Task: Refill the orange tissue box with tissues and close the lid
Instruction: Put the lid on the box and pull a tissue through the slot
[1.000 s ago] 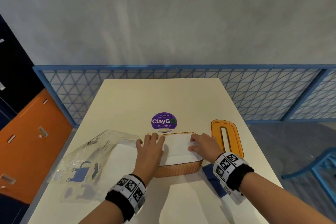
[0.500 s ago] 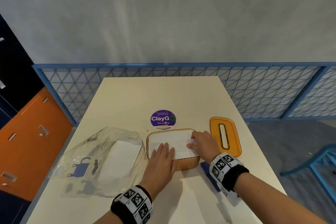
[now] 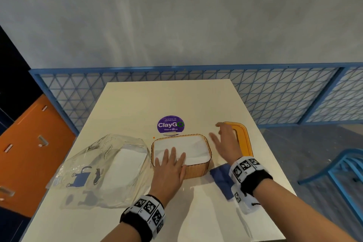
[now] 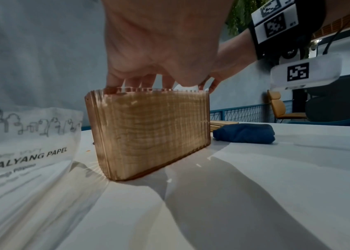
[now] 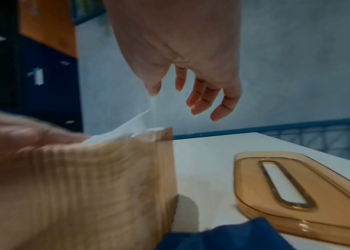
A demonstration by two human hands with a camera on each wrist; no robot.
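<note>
Half a second earlier the right hand (image 3: 225, 141) rested on the tissues at the box's right edge; it has since lifted off and now hovers with loosely spread fingers, holding nothing, between the box and the lid. Meanwhile the left hand (image 3: 170, 167) stays flat on the tissues (image 3: 188, 148), fingers straight and pressing down at the near left part of the stack.

At the middle of a cream table (image 3: 167, 96) sits the orange tissue box (image 3: 198, 171), open on top and filled with white tissues level with its ribbed rim. In the left wrist view, the left hand's fingers (image 4: 131, 82) reach over the box's near wall (image 4: 148, 132) onto the stack inside.

Just right of the box, the orange lid (image 3: 246, 139) lies flat on the table (its long slot shows clearly in the right wrist view (image 5: 285, 182)), apart from the box. A folded blue cloth (image 3: 222, 179) lies beside the box's near right corner.

Left of the box lies a clear plastic wrapper (image 3: 102, 167), crumpled, with more white tissues inside it. A round purple sticker (image 3: 170, 124) reading "ClayGo" is on the table just behind the box.
</note>
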